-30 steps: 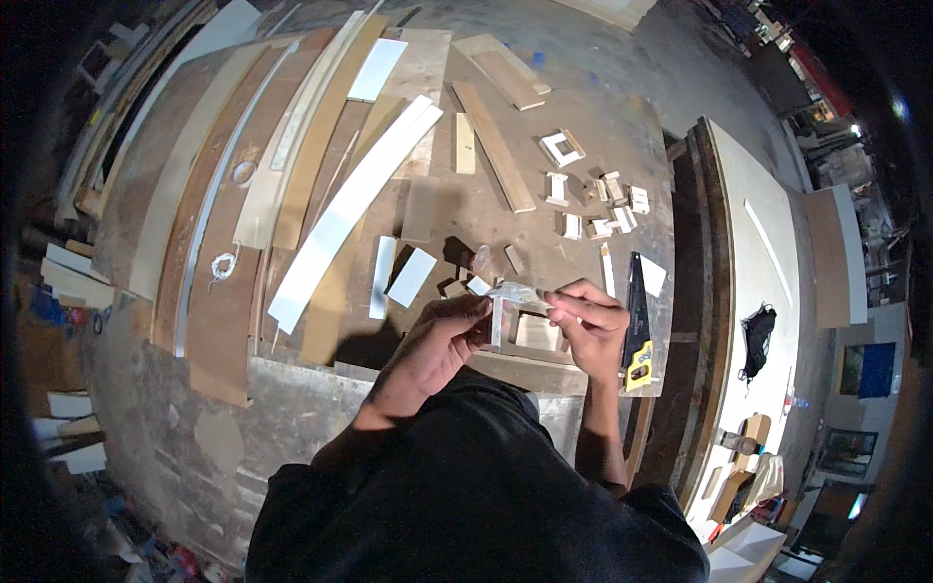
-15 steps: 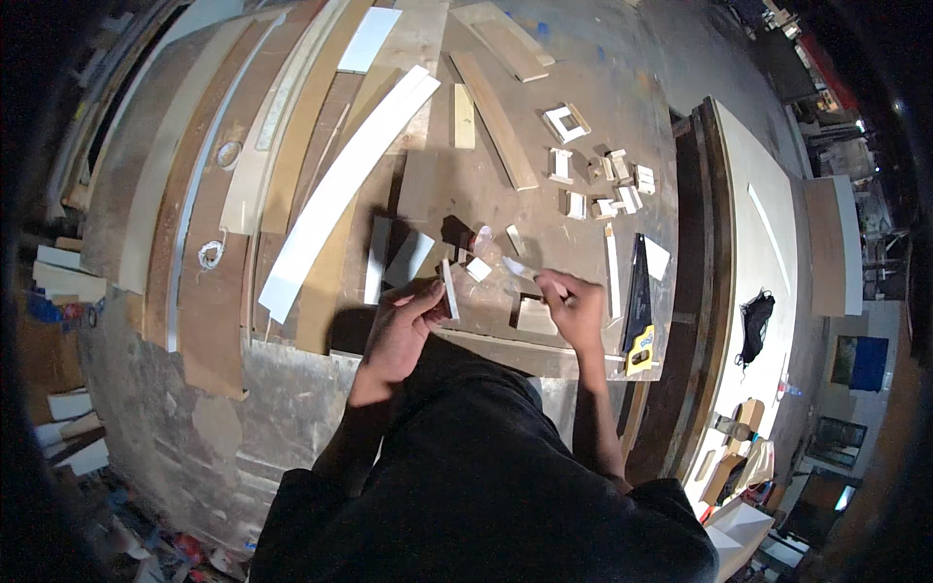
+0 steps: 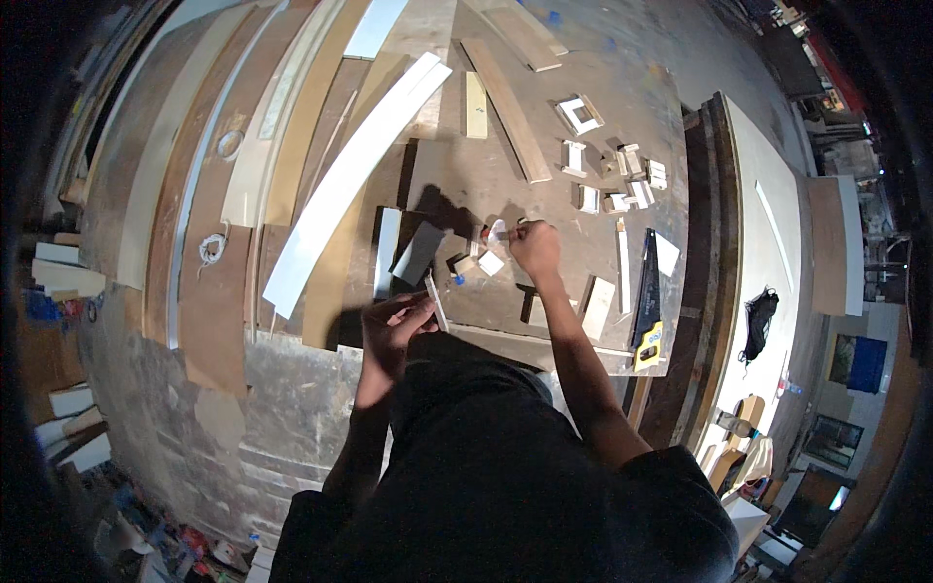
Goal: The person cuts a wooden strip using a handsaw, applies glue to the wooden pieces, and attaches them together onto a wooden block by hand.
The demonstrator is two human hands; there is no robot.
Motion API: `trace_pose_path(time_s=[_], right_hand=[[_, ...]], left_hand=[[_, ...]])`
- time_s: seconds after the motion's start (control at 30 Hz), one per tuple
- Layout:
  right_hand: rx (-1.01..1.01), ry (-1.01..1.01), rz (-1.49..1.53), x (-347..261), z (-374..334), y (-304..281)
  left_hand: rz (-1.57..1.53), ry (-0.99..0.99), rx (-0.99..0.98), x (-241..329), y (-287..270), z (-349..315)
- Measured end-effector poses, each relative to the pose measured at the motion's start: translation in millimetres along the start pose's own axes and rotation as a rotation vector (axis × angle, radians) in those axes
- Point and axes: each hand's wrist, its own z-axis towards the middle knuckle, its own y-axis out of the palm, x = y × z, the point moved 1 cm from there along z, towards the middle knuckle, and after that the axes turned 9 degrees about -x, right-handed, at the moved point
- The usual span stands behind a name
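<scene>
My left hand [image 3: 394, 330] pinches a thin, flat strip of pale wood [image 3: 435, 299] near the table's front edge. My right hand [image 3: 536, 251] is closed around a small tool whose handle is mostly hidden; its tip meets a small clear cup [image 3: 498, 228], and whether it dips inside I cannot tell. Just below the cup lie a white square block [image 3: 491, 263] and a small wooden block [image 3: 463, 263]. Two short boards, one white [image 3: 387, 248] and one grey in shadow [image 3: 418, 253], rest beyond my left hand.
Several small wooden frame assemblies [image 3: 581, 115] sit at the far right. A handsaw with a yellow handle [image 3: 649, 340] lies by the right edge. A long white board [image 3: 355, 185] slants across the left, beside long planks. A second bench [image 3: 777, 243] stands to the right.
My right hand has moved away from me and slightly left, bringing the tool to the cup. My left hand has shifted slightly left and lower with the wooden strip.
</scene>
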Motion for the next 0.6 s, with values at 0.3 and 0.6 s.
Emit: trace_pose_path(time_s=[0.3,0.6], right_hand=[[-0.08,0.062,0.09,7,-3,-2],[0.108,0.266,0.597,123,-113,-88]], left_hand=[[0.002,0.004,0.026,-20,17,-12],[0.093,-0.026,-0.044,-114,59,21]])
